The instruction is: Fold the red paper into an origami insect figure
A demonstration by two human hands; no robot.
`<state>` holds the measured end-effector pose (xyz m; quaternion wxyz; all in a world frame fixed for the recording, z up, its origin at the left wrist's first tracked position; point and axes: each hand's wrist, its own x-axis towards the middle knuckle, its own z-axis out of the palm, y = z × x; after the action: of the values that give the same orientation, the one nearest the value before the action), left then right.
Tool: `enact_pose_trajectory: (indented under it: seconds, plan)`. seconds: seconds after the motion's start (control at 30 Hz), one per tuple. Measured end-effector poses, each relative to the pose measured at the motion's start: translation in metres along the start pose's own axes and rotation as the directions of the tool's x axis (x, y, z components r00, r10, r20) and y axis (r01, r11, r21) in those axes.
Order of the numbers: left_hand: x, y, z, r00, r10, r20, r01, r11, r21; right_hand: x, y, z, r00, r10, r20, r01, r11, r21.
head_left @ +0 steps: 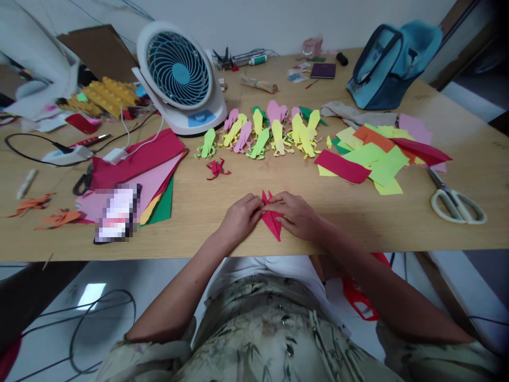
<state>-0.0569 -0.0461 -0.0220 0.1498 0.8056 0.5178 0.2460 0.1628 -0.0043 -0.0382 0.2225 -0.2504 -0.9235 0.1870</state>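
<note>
A red origami piece, folded to long narrow points, lies on the wooden table before me. My left hand is closed on its left edge, fingers bent together. From the other side my right hand presses on it, thumb below and fingers across its upper part. Two thin tips of the paper stick out above the fingers, and one broad point faces me. Just beyond my hands sits a small finished red origami frog. Behind it stand several folded paper frogs in yellow, green and pink.
Coloured paper sheets and scissors lie at right. At left are more sheets, a blurred phone, orange origami figures and a power strip. A white fan and a blue bag stand behind.
</note>
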Motion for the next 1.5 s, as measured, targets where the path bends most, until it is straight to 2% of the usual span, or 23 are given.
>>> enact_pose_trajectory:
  seconds: [0.1,0.23,0.3,0.43,0.53,0.63,0.73,0.83,0.9,1.07,1.3,1.5]
  plan:
    - [-0.005,-0.002,0.003,0.998,0.043,-0.052,-0.042,0.999,0.007,-0.001,0.001,0.002,1.000,0.001,-0.009,-0.001,1.000,0.004]
    - [-0.017,0.000,0.006,0.973,0.210,-0.092,-0.200,0.974,0.106,-0.001,0.001,0.003,0.999,-0.009,-0.041,0.009,1.000,0.012]
    - [-0.025,0.002,0.007,0.957,0.280,-0.069,-0.264,0.947,0.183,-0.002,0.002,0.003,0.999,-0.008,-0.047,0.009,1.000,0.017]
    - [-0.035,0.004,0.008,0.944,0.329,-0.009,-0.315,0.910,0.270,-0.001,0.001,0.002,0.998,0.020,-0.061,-0.015,0.997,0.073]
    - [-0.038,0.003,0.008,0.933,0.356,0.041,-0.351,0.883,0.311,0.005,-0.002,0.001,0.985,0.145,-0.098,-0.126,0.976,0.176]
    - [-0.038,0.002,0.007,0.934,0.342,0.101,-0.356,0.875,0.329,0.020,-0.007,0.000,0.923,0.370,-0.105,-0.348,0.920,0.181]
    - [-0.038,0.003,0.005,0.938,0.308,0.156,-0.344,0.875,0.342,0.040,-0.014,-0.002,0.838,0.541,-0.073,-0.541,0.841,0.026]
    - [-0.037,0.004,0.002,0.938,0.278,0.208,-0.337,0.871,0.358,0.055,-0.018,-0.004,0.763,0.645,-0.040,-0.645,0.757,-0.101]
    - [-0.037,0.005,0.001,0.937,0.262,0.232,-0.334,0.870,0.364,0.061,-0.018,-0.006,0.736,0.675,-0.048,-0.673,0.722,-0.161]
    - [-0.037,0.005,-0.001,0.933,0.245,0.264,-0.331,0.871,0.363,0.065,-0.015,-0.009,0.732,0.680,-0.038,-0.669,0.708,-0.224]
    - [-0.039,0.004,-0.005,0.912,0.250,0.326,-0.366,0.855,0.369,0.066,-0.018,-0.007,0.722,0.692,0.006,-0.679,0.709,-0.189]
    - [-0.038,0.005,-0.007,0.908,0.243,0.342,-0.373,0.841,0.393,0.061,-0.015,-0.001,0.751,0.660,-0.033,-0.655,0.737,-0.166]
